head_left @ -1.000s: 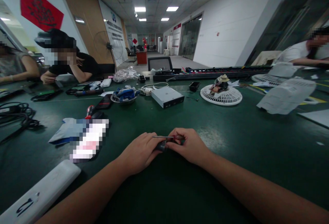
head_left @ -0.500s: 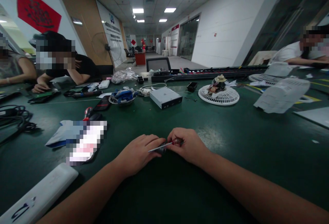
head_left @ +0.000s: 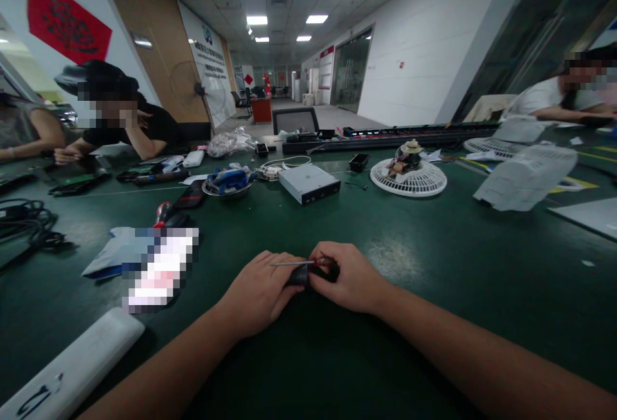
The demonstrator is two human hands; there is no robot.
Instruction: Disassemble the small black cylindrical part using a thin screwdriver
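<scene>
Over the near middle of the green table, my two hands are close together. My left hand (head_left: 260,291) is closed around a small dark rounded piece (head_left: 299,276), whose kind I cannot make out. My right hand (head_left: 349,275) is closed on a screwdriver (head_left: 320,262) with a reddish clear handle. Its thin metal shaft points left, across my left fingertips. Beside the handle, a black part (head_left: 331,271) shows within my right fingers; whether it joins the dark piece is hidden.
An optical disc drive (head_left: 308,182) lies ahead, with a bowl of blue items (head_left: 230,180) to its left and a white fan grille (head_left: 409,179) to its right. At left are a phone (head_left: 164,266), a red-handled tool (head_left: 162,214) and a white casing (head_left: 72,368). Other people sit across the table.
The screwdriver has turned so its shaft lies nearly level instead of sloping down-left. More of the dark piece and a black part at my right fingers now show.
</scene>
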